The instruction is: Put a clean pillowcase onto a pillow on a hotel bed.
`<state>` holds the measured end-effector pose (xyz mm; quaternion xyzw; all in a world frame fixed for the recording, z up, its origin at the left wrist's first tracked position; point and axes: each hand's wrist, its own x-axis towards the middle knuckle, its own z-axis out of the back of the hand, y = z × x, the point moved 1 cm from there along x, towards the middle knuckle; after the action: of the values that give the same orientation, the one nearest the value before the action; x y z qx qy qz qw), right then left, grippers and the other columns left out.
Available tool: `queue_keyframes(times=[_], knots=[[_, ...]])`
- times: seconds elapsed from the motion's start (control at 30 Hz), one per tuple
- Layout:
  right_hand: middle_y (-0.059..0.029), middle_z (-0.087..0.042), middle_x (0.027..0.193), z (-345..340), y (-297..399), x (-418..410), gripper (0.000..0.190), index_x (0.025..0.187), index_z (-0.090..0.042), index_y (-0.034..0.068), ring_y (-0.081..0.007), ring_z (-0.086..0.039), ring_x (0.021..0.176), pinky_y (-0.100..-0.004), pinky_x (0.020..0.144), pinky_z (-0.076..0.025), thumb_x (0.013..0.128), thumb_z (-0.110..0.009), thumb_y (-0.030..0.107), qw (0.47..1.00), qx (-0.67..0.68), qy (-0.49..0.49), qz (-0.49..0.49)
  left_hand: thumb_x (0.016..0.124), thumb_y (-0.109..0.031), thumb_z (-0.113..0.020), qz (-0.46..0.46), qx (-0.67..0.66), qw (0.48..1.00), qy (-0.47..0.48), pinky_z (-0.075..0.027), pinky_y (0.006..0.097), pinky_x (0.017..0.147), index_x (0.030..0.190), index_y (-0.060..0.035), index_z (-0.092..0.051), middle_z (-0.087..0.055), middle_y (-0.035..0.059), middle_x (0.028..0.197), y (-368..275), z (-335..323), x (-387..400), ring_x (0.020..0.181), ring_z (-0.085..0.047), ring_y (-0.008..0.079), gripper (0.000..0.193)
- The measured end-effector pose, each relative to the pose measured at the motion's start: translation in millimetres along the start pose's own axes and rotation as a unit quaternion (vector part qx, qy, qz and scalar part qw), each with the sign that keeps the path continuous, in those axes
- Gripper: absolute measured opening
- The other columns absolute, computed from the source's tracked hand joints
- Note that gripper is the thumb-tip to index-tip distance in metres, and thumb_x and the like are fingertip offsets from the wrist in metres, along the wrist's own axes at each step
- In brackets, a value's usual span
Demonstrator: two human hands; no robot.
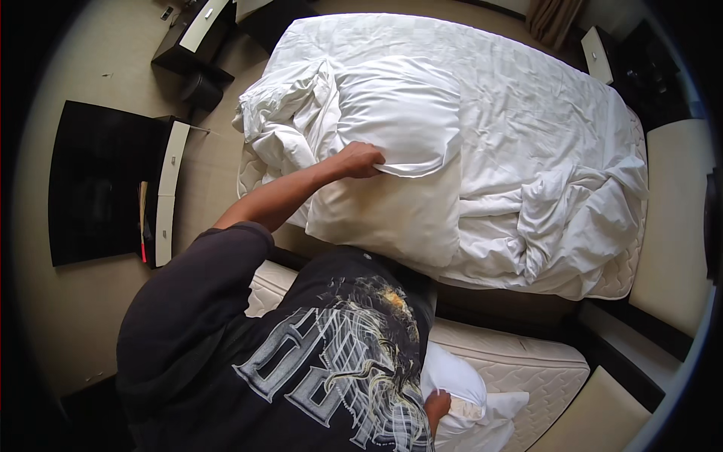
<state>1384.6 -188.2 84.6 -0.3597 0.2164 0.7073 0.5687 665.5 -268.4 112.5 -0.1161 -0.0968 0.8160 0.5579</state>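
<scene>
My left hand [361, 160] grips the hem of a white pillowcase [404, 113] on the near part of the bed. The case covers the far part of a pillow [390, 214], whose near part lies bare, cream-coloured with brownish stains. At the lower right, my right hand [438, 404] holds the edge of a second white pillow's cover [454, 370] beside my body. Cream-coloured filling or fabric shows at that cover's edge. My torso hides part of this second pillow and my right arm.
Rumpled white bedding [582, 220] lies at the bed's right end, and more [282, 124] bunches left of the pillow. A second quilted mattress [531, 361] stands close behind a dark gap. Drawer units [172, 164], a television [101, 186] and a stool [201, 90] line the left side.
</scene>
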Motion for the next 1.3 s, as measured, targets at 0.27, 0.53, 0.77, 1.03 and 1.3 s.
queue_keyframes(times=[0.27,0.53,0.77,1.03,1.3], knots=[[-0.0172,-0.063,0.097,-44,-7,22,0.02,0.1,-0.059,-0.001,-0.0251,-0.06,0.085,-0.0365,0.078,-0.052,0.084,-0.052,0.008,0.85,0.496,0.075,-0.163,0.076,-0.023,-0.067,0.045,-0.008,0.988,-0.144,-0.046,0.0381,0.071,0.107,-0.0116,-0.059,-0.06,0.0042,0.094,-22,-35,30,0.083,-0.056,0.027,0.034],[-0.0188,-0.063,0.088,-11,50,3,0.02,0.089,-0.064,-0.003,-0.0269,-0.058,0.072,-0.0368,0.073,-0.051,0.079,-0.047,-0.003,0.934,0.333,0.109,-0.063,0.08,-0.02,-0.064,0.087,0.041,0.993,-0.068,-0.044,0.0396,0.079,0.1,-0.0127,-0.06,-0.059,0.0034,0.102,-20,-65,32,0.097,-0.054,0.0291,0.022],[-0.0216,-0.062,0.085,-47,56,-3,0.023,0.09,-0.067,0.003,-0.0392,-0.055,0.075,-0.043,0.069,-0.045,0.073,-0.052,0.002,0.922,0.18,-0.176,0.296,0.078,-0.014,-0.064,0.032,-0.095,0.995,-0.009,-0.045,0.0437,0.061,0.081,-0.0055,-0.055,-0.061,0.0135,0.069,-34,-56,25,0.063,-0.056,0.0381,0.013],[-0.018,-0.066,0.087,-47,90,77,0.023,0.09,-0.069,0.004,-0.0369,-0.06,0.08,-0.0443,0.074,-0.047,0.076,-0.057,0.019,0.968,-0.128,-0.087,0.198,0.081,-0.021,-0.065,-0.111,-0.019,0.986,0.125,-0.046,0.0406,0.06,0.089,-0.0075,-0.057,-0.061,0.0117,0.074,-72,-67,-23,0.065,-0.058,0.0346,0.017],[-0.0165,-0.069,0.081,-32,107,92,0.028,0.078,-0.071,0.006,-0.0361,-0.063,0.072,-0.0438,0.07,-0.049,0.071,-0.065,0.032,0.968,-0.156,-0.058,0.187,0.082,-0.04,-0.064,-0.025,0.034,0.99,-0.136,-0.043,0.0415,0.083,0.119,-0.0091,-0.051,-0.052,0.01,0.111,-63,-40,26,0.098,-0.053,0.0305,0.05]])
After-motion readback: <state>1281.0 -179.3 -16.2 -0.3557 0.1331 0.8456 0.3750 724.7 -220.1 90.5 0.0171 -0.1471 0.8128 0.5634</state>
